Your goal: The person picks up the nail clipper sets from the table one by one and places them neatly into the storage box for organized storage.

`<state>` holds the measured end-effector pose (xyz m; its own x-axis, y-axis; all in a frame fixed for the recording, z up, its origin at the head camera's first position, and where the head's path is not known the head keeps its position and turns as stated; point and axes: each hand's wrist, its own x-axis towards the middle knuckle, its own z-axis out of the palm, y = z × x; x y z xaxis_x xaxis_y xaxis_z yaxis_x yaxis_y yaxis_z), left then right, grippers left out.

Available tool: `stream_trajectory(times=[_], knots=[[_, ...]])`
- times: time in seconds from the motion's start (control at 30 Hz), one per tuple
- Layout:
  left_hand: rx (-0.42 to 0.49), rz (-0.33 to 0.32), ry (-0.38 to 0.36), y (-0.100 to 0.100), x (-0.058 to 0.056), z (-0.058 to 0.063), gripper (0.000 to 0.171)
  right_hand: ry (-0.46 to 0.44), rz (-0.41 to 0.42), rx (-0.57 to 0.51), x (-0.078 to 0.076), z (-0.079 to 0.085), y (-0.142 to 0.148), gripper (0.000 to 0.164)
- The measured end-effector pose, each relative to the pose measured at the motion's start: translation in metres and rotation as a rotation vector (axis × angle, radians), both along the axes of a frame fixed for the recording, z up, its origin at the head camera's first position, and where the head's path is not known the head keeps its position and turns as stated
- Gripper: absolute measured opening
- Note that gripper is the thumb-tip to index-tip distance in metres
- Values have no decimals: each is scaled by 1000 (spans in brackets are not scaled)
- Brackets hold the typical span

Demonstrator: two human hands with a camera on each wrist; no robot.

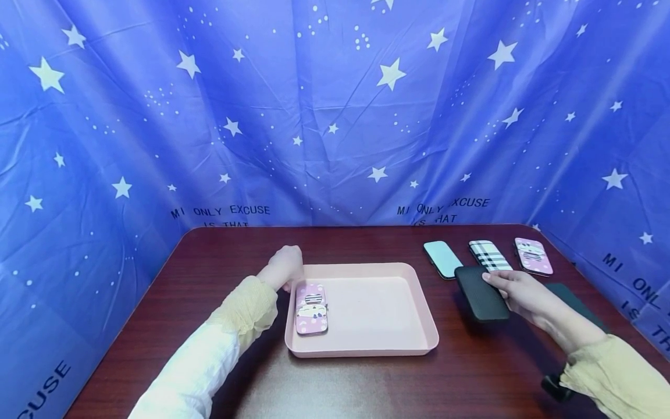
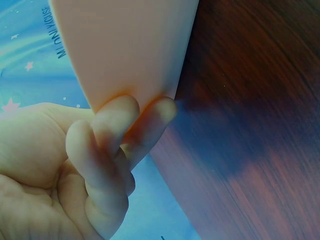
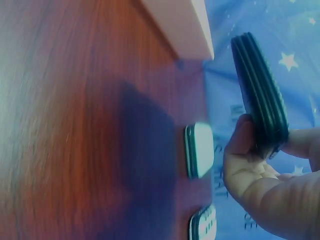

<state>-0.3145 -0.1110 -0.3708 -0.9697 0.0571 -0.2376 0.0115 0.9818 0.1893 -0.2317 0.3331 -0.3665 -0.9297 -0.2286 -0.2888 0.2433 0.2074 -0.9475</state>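
Observation:
My right hand (image 1: 528, 295) pinches a flat black case (image 1: 480, 294) by its edge, thumb on one face and fingers on the other. In the right wrist view the black case (image 3: 260, 90) is held above the table, its ridged rim showing. My left hand (image 1: 285, 266) holds the back left corner of a shallow pink tray (image 1: 366, 353). The left wrist view shows its curled fingers against the outside of the tray wall (image 2: 125, 50); the thumb is hard to make out. Inside the tray, along its left side, lies a pink patterned case (image 1: 312, 320).
Behind the black case lie a mint case (image 1: 443, 259), a plaid case (image 1: 491, 255) and another pink patterned case (image 1: 534, 256). A dark green flat thing (image 1: 578, 305) is partly hidden by the right arm. A blue starry curtain (image 1: 335, 116) surrounds the wooden table (image 1: 293, 387).

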Motion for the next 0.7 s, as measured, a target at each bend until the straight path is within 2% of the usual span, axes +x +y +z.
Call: stream_trajectory(times=[0.23, 0.47, 0.7], knots=[[-1, 20, -29, 1, -3, 0, 16, 88, -30, -117, 1, 16, -27, 13], [-14, 5, -15, 1, -2, 1, 15, 135, -40, -239, -2, 30, -59, 10], [-24, -17, -7, 1, 0, 0, 17, 152, -52, -255, -4, 30, -89, 11]])
